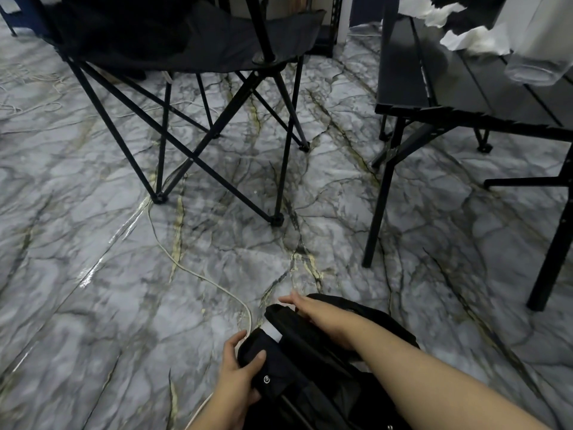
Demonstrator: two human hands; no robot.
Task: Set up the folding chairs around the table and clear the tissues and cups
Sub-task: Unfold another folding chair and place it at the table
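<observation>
A folded black chair (297, 367) lies bundled low at the bottom centre. My left hand (240, 373) grips its near end, thumb over the fabric and fingers curled round the edge. My right hand (305, 308) reaches across the bundle's top, fingers curled over its far edge. An unfolded black folding chair (192, 38) stands at the upper left on crossed legs. The black slatted table (434, 88) stands at the upper right. On it lie crumpled white tissues (474, 40) and a clear plastic cup (539, 63).
Grey marble-pattern floor (93, 274) fills the middle. A white cable (198, 274) runs from the standing chair's leg toward my left hand. A table leg (381, 200) stands right of centre. A dark shelf post (336, 23) is at the top.
</observation>
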